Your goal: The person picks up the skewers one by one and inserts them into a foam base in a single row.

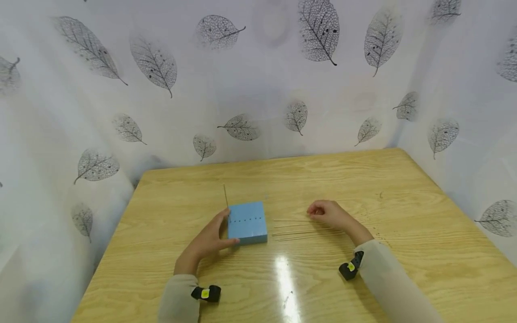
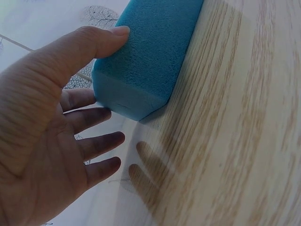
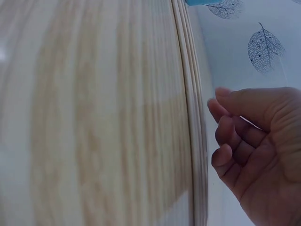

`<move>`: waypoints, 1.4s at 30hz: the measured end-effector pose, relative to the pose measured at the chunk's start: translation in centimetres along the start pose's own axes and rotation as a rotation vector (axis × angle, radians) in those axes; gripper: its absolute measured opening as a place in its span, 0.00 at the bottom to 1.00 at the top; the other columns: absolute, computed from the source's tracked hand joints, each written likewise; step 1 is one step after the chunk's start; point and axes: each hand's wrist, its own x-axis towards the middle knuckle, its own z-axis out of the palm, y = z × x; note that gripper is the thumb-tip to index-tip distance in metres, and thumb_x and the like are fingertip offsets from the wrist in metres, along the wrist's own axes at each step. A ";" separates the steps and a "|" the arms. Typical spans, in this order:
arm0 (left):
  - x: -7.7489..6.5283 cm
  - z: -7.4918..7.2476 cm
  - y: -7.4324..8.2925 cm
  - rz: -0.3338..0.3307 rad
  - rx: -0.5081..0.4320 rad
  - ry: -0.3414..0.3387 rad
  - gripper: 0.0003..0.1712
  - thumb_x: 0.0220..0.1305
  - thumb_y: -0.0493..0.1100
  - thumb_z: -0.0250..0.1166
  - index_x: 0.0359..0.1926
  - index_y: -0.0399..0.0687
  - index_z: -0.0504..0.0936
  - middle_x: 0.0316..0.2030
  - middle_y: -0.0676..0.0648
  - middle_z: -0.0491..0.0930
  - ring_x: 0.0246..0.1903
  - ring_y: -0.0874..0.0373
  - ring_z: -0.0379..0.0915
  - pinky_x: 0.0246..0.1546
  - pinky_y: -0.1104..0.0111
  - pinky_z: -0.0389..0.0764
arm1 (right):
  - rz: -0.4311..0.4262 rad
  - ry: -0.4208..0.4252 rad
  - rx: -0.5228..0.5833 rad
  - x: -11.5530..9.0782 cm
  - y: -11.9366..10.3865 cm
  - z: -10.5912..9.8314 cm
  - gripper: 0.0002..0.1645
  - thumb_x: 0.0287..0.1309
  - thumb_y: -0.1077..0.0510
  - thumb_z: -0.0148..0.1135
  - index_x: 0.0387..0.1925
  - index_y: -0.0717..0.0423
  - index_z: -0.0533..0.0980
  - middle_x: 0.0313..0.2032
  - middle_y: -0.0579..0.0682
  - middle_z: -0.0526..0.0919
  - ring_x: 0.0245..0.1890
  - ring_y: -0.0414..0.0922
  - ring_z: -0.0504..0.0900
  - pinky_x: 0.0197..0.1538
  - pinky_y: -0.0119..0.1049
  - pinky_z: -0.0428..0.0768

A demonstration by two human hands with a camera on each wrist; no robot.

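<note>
A light-blue foam block (image 1: 246, 217) lies on the table, with a row of small dark holes across its top. One thin stick (image 1: 226, 197) stands nearly upright at the row's left end. My left hand (image 1: 208, 237) holds the block's left side, thumb on the front face and a finger at the far left corner. In the left wrist view, several fingers (image 2: 101, 143) extend past the block's end. Several thin sticks (image 1: 296, 233) lie side by side right of the block. Just over their right part is my right hand (image 1: 331, 215), fingers loosely bent; nothing shows between thumb and fingers.
The wood-grain table (image 1: 323, 287) has its far edge against a white curtain (image 1: 258, 89) printed with leaves. Small dark specks (image 1: 379, 235) lie on the table right of the right hand. Each wrist wears a black strap with a small device (image 1: 349, 268).
</note>
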 end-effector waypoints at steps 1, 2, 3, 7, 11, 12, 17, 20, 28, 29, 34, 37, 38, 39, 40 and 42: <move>0.0 0.0 0.0 0.000 0.000 0.001 0.57 0.53 0.53 0.71 0.73 0.40 0.46 0.72 0.38 0.47 0.71 0.42 0.42 0.68 0.49 0.50 | 0.002 -0.010 -0.003 0.0 0.1 0.1 0.04 0.57 0.66 0.62 0.36 0.61 0.79 0.30 0.48 0.80 0.29 0.38 0.74 0.33 0.31 0.75; 0.0 0.0 0.0 0.001 0.002 0.002 0.57 0.53 0.53 0.71 0.73 0.40 0.46 0.72 0.38 0.47 0.71 0.42 0.42 0.68 0.49 0.50 | 0.005 -0.017 -0.009 0.1 0.1 0.1 0.04 0.57 0.66 0.62 0.36 0.61 0.79 0.30 0.48 0.80 0.29 0.38 0.74 0.33 0.31 0.75; 0.0 0.0 0.0 0.001 0.001 0.003 0.57 0.53 0.53 0.71 0.73 0.40 0.46 0.72 0.38 0.47 0.71 0.42 0.42 0.68 0.49 0.50 | 0.011 -0.025 -0.011 0.1 0.2 0.1 0.04 0.56 0.66 0.62 0.35 0.61 0.79 0.31 0.48 0.81 0.30 0.38 0.74 0.34 0.31 0.75; 0.0 0.0 0.1 0.003 -0.001 0.006 0.57 0.53 0.53 0.72 0.73 0.40 0.46 0.72 0.38 0.46 0.71 0.43 0.41 0.68 0.49 0.49 | 0.013 -0.048 -0.036 0.2 0.3 0.1 0.05 0.56 0.67 0.60 0.36 0.61 0.79 0.32 0.48 0.81 0.32 0.39 0.74 0.35 0.32 0.75; 0.0 0.0 0.1 -0.001 0.001 0.004 0.58 0.53 0.53 0.72 0.73 0.40 0.46 0.72 0.38 0.46 0.71 0.42 0.41 0.68 0.49 0.49 | 0.012 -0.060 -0.058 0.4 0.3 0.1 0.05 0.56 0.69 0.59 0.35 0.61 0.79 0.32 0.48 0.80 0.31 0.40 0.73 0.34 0.32 0.74; -0.1 0.0 0.1 -0.003 0.002 0.003 0.58 0.53 0.53 0.72 0.73 0.40 0.46 0.72 0.38 0.46 0.71 0.43 0.41 0.68 0.49 0.50 | 0.010 -0.063 -0.062 0.4 0.3 0.1 0.05 0.56 0.69 0.59 0.35 0.61 0.79 0.32 0.48 0.80 0.31 0.40 0.73 0.34 0.32 0.74; -0.1 0.1 0.1 -0.001 0.000 0.003 0.57 0.53 0.53 0.72 0.73 0.40 0.46 0.72 0.38 0.46 0.71 0.43 0.42 0.68 0.49 0.50 | -0.014 -0.069 -0.094 0.4 0.2 0.0 0.06 0.56 0.70 0.58 0.34 0.60 0.79 0.32 0.48 0.81 0.30 0.39 0.73 0.34 0.32 0.75; 0.0 0.1 0.0 0.006 -0.004 0.004 0.57 0.53 0.53 0.72 0.73 0.40 0.46 0.72 0.38 0.46 0.71 0.43 0.42 0.68 0.50 0.50 | -0.029 -0.073 -0.112 0.4 0.3 0.0 0.06 0.56 0.70 0.58 0.33 0.60 0.79 0.32 0.48 0.81 0.30 0.39 0.73 0.34 0.33 0.75; 0.0 0.0 0.1 0.009 -0.009 0.002 0.57 0.53 0.53 0.71 0.73 0.41 0.46 0.72 0.39 0.46 0.71 0.43 0.41 0.68 0.50 0.49 | -0.056 -0.093 -0.131 0.5 0.4 0.0 0.05 0.56 0.70 0.57 0.33 0.61 0.78 0.31 0.47 0.80 0.30 0.38 0.73 0.34 0.33 0.75; 0.0 0.0 0.1 0.009 -0.009 0.001 0.57 0.54 0.53 0.71 0.73 0.41 0.46 0.72 0.39 0.46 0.71 0.43 0.41 0.68 0.50 0.50 | -0.056 -0.090 -0.135 0.5 0.4 0.0 0.05 0.56 0.70 0.57 0.33 0.61 0.78 0.31 0.47 0.80 0.30 0.38 0.73 0.34 0.33 0.75; -0.1 0.0 0.2 0.008 -0.009 -0.003 0.57 0.54 0.53 0.71 0.73 0.41 0.46 0.72 0.39 0.46 0.71 0.44 0.41 0.68 0.50 0.49 | -0.045 -0.074 -0.157 0.6 0.3 0.1 0.06 0.57 0.70 0.56 0.33 0.61 0.78 0.32 0.49 0.81 0.32 0.40 0.75 0.36 0.35 0.76; -0.1 0.0 0.1 0.005 -0.004 -0.002 0.57 0.54 0.53 0.71 0.73 0.41 0.46 0.72 0.39 0.46 0.71 0.44 0.41 0.68 0.50 0.50 | -0.038 -0.050 -0.184 0.6 0.1 0.1 0.07 0.59 0.70 0.56 0.35 0.62 0.79 0.34 0.52 0.82 0.35 0.45 0.78 0.40 0.40 0.78; -0.1 -0.1 0.1 0.004 -0.004 -0.003 0.57 0.54 0.53 0.71 0.73 0.41 0.46 0.72 0.40 0.46 0.71 0.44 0.41 0.68 0.50 0.50 | -0.036 -0.043 -0.192 0.6 0.0 0.0 0.07 0.60 0.69 0.55 0.36 0.62 0.79 0.35 0.53 0.82 0.37 0.46 0.79 0.41 0.42 0.78; -0.1 -0.1 0.2 0.000 -0.004 -0.003 0.57 0.54 0.53 0.71 0.73 0.41 0.46 0.73 0.40 0.46 0.71 0.44 0.41 0.68 0.50 0.50 | -0.032 -0.033 -0.197 0.6 -0.2 0.0 0.07 0.61 0.69 0.55 0.36 0.63 0.79 0.36 0.54 0.82 0.38 0.48 0.79 0.42 0.43 0.79; -0.1 -0.1 0.2 -0.003 -0.004 -0.005 0.57 0.54 0.53 0.71 0.73 0.41 0.46 0.73 0.40 0.46 0.71 0.44 0.41 0.68 0.50 0.50 | -0.031 -0.025 -0.204 0.6 -0.3 -0.1 0.07 0.62 0.69 0.55 0.37 0.63 0.79 0.36 0.54 0.82 0.39 0.49 0.79 0.43 0.45 0.78; -0.1 -0.1 0.2 -0.010 0.000 -0.006 0.57 0.54 0.54 0.71 0.74 0.42 0.46 0.73 0.40 0.46 0.71 0.44 0.41 0.68 0.50 0.50 | -0.035 -0.013 -0.211 0.6 -0.6 -0.4 0.08 0.62 0.68 0.55 0.39 0.65 0.79 0.37 0.56 0.81 0.40 0.51 0.79 0.43 0.46 0.78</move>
